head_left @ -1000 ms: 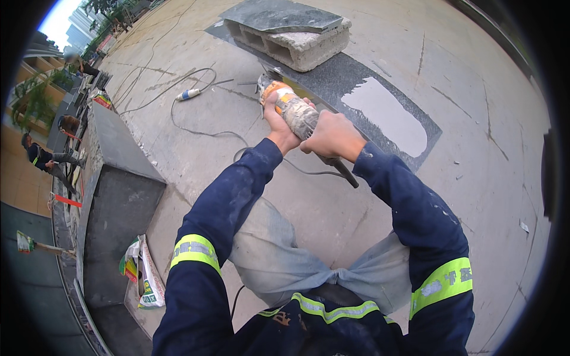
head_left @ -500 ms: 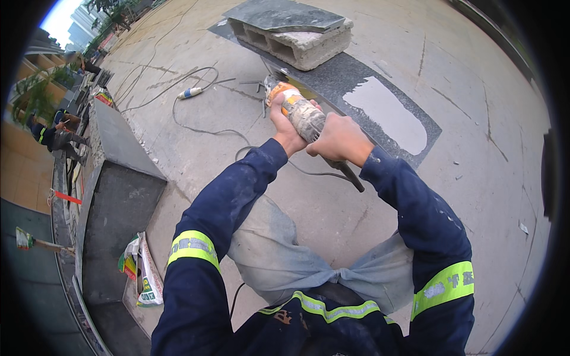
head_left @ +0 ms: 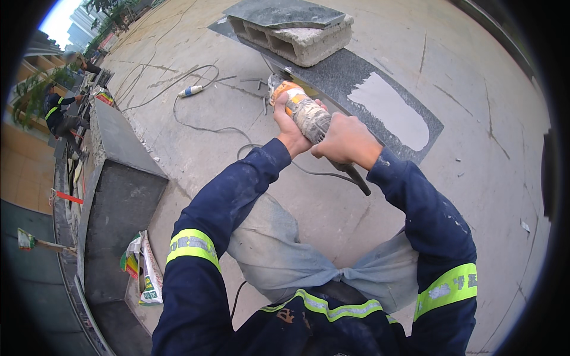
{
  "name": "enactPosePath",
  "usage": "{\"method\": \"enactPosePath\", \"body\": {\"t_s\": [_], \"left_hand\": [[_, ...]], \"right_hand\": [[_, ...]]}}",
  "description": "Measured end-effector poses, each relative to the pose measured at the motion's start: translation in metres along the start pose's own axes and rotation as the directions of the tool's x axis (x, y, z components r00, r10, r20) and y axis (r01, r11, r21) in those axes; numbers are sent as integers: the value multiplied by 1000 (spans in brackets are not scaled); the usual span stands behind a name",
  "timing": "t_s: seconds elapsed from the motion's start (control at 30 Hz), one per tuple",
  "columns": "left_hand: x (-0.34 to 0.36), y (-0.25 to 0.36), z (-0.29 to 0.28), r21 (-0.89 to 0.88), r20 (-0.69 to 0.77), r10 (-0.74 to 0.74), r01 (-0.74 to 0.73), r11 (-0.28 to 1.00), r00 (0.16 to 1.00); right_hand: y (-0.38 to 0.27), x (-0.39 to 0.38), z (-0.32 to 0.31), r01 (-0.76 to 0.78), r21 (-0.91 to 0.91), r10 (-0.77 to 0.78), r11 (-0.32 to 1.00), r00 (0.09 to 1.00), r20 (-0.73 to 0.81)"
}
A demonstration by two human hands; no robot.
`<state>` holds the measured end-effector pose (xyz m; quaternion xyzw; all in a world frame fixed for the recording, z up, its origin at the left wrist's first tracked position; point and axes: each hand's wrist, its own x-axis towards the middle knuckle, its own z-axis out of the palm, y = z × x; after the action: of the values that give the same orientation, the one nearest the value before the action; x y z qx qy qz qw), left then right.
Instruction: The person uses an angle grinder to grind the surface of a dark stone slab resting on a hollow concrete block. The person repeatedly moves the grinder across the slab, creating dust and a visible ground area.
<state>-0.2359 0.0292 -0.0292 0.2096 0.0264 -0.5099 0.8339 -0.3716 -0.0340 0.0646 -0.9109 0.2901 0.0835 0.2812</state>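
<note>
Both my hands hold an angle grinder, orange at its head and caked with pale dust along the body. My left hand wraps round the front of it from below and the left. Behind it, my right hand grips the rear of the body, where a dark cord runs out. The grinder's head is at the near-left edge of a dark grey stone slab, which bears a pale smooth patch. Whether the disc touches the slab I cannot make out. A hollow concrete block rests on the slab's far part, with a grey stone piece on top.
A cable with a blue-and-white connector loops over the concrete floor at left. Small dark strips lie near the grinder head. A dark stone-clad wall stands at left beside a crumpled bag. Another person works beyond it.
My hands and the grinder have shifted slightly right and toward me. At far left, the other person has moved up and bends closer to the wall.
</note>
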Motion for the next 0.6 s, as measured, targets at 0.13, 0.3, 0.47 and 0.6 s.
{"method": "enactPosePath", "body": {"t_s": [0.13, 0.3, 0.47, 0.6], "left_hand": [[1, 0, -2, -15, -7, 6, -6, 1000, 1000], [8, 5, -8, -8, 3, -6, 6, 1000, 1000], [12, 7, -6, 45, 2, 72, -72, 996, 997], [16, 12, -9, 48, -13, 75, -75, 996, 997]], "right_hand": [[1, 2, 2, 14, 5, -14, 1000, 1000, -7], [2, 11, 4, 13, 23, -13, 1000, 1000, 27], [2, 18, 5, 24, 31, -24, 999, 1000, 14], [-3, 22, 2, 13, 28, -14, 1000, 999, 36]]}}
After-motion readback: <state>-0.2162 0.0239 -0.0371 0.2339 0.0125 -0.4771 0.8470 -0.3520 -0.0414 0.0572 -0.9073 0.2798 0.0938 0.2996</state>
